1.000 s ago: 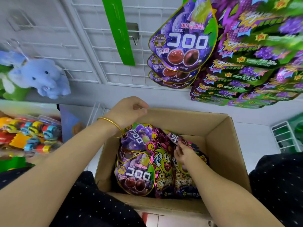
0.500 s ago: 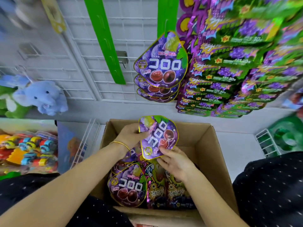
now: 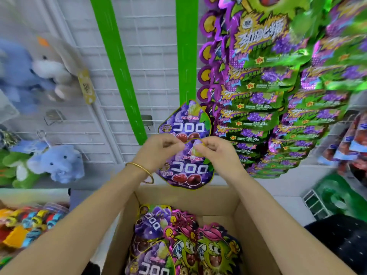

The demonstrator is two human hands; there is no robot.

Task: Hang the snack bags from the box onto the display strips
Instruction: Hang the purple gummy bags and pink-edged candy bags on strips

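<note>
A purple grape gummy bag [image 3: 186, 171] hangs upright in front of me. My left hand [image 3: 156, 150] and my right hand [image 3: 214, 151] pinch its top edge from either side. It sits just below another purple gummy bag [image 3: 185, 124] hung on the middle green display strip [image 3: 186, 48]. A second green strip [image 3: 119, 66] hangs bare to the left. The open cardboard box [image 3: 248, 225] below holds more purple bags [image 3: 151, 225] and green monster-face bags [image 3: 198, 251].
Rows of green-and-purple snack bags [image 3: 278, 108] fill the strips to the right. A white wire grid wall [image 3: 139, 36] stands behind. Blue plush elephants [image 3: 59, 165] hang at left, with colourful toys [image 3: 29, 225] below them. A green basket [image 3: 335, 197] sits at right.
Both hands lifted one purple gummy bag out of the box and raised it up to the middle green strip, turning it upright. My view tilted upward.
</note>
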